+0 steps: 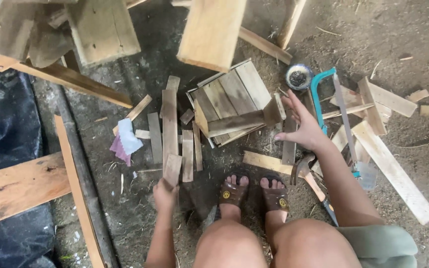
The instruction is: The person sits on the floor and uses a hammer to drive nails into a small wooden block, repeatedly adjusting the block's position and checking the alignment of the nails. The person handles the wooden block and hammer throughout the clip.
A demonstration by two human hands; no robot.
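Left hand: the left hand (165,193) reaches forward and low, arm straight out from the knee, fingers wrapped around the near end of a short wooden slat (172,169) that rises from the fist.
Right hand: the right hand (301,126) is stretched out further, palm down, fingers spread wide; the fingertips are at the right edge of a small panel of joined boards (229,99), though actual touch cannot be told.
Panel: lies flat on the dirt floor (413,30), one darker batten across its near side.
Slats: about six loose slats lie side by side on the floor between the held slat and the panel.
Tools: one claw hammer (305,171) just under the right wrist; one blue hacksaw (331,106) right of the hand; one round tin (299,76) beyond it.
Around: a pink and pale cloth (124,141) left of the slats; two sandalled feet (254,193) below the panel; offcuts scattered at the right.
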